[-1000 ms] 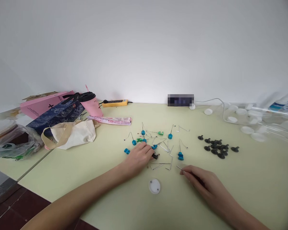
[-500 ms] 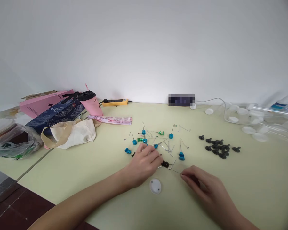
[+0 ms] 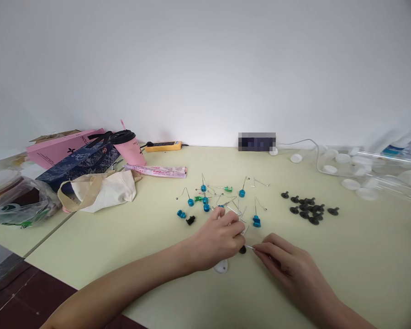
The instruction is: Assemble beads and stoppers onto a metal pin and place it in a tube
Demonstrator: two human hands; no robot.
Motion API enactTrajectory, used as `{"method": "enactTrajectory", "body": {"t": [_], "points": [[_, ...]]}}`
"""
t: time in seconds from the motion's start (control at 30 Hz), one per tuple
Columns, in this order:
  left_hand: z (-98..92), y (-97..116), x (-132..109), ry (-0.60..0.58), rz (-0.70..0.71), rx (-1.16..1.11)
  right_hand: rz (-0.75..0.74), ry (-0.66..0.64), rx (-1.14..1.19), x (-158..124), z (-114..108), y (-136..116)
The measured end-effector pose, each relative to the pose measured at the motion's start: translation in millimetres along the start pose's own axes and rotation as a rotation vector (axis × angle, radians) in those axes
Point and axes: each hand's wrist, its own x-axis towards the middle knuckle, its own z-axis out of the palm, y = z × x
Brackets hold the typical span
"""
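My left hand (image 3: 219,240) is closed in a pinch on a small black cap (image 3: 242,249) just above the pale green table (image 3: 157,256). My right hand (image 3: 284,265) pinches a thin bent metal wire (image 3: 249,247) whose tip meets the black cap. Both hands touch at the fingertips near the table's front. Behind them lie several blue knobs with wires (image 3: 256,221), green pieces (image 3: 229,188), loose bent wires (image 3: 261,183) and one black piece (image 3: 191,220). A white round lid (image 3: 221,266) lies partly under my left hand.
A pile of black caps (image 3: 310,210) sits to the right. Clear plastic tubes and white lids (image 3: 359,176) fill the far right. At the left are a cloth bag (image 3: 99,192), a pink cup (image 3: 129,147), boxes (image 3: 71,157) and a yellow power strip (image 3: 163,146).
My left hand has moved right and toward me from the blue knobs, carrying a black cap. My right hand shifted slightly left, bringing the wire tip to the cap.
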Motion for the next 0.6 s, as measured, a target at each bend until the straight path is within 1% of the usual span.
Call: {"method": "enactTrajectory", "body": {"t": [0.13,0.23,0.37,0.47,0.6], "points": [[-0.9,2.1,1.2,0.000,0.002,-0.012,0.010,-0.029,0.031,-1.5,-1.0,-0.8],[-1.6,4.0,2.9,0.009,0.017,0.003,0.049,-0.042,0.039,-1.8,-2.2,-2.4],[0.0,6.7,5.9,0.046,0.044,0.052,0.157,-0.069,0.106,-0.4,-3.4,-5.2],[5.4,10.1,8.4,0.085,0.066,0.075,0.242,-0.097,0.169,1.8,-4.2,-6.5],[12.9,15.2,11.8,0.131,0.107,0.069,0.404,-0.160,0.361,6.2,-7.3,-7.3]]}}
